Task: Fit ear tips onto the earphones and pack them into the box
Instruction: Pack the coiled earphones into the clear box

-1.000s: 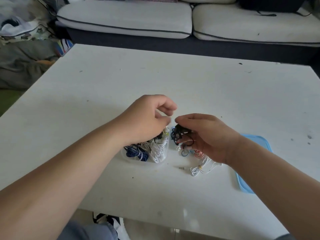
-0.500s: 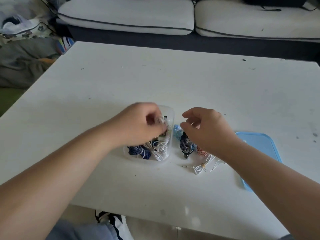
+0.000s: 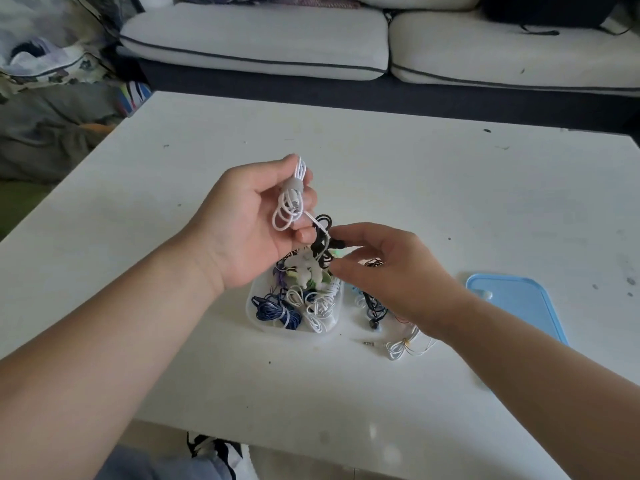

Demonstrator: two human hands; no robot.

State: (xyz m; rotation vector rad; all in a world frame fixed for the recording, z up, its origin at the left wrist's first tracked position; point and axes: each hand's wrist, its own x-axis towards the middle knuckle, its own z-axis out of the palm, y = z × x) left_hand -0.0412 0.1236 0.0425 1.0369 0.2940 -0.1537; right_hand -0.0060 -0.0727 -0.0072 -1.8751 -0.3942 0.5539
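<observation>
My left hand (image 3: 252, 230) is raised above the clear plastic box (image 3: 258, 318) and grips a coiled white earphone bundle (image 3: 289, 202) bound with a pale band. A black earphone cable (image 3: 320, 242) hangs tangled with a white wire from that bundle. My right hand (image 3: 388, 271) pinches the black earphones at their right side, just over the box. The box holds several coiled earphones in dark blue, white and black. More loose earphones lie right of the box: a black pair (image 3: 374, 311) and a white pair (image 3: 405, 348).
A light blue lid (image 3: 516, 306) lies flat on the white table (image 3: 415, 174), right of my right forearm. A sofa with pale cushions (image 3: 263, 39) runs behind the table's far edge. Clothes are piled on the floor at the left.
My left hand has lifted a white earphone bundle out of the box. My right hand has left the loose pile and moved up to the black cable hanging from it.
</observation>
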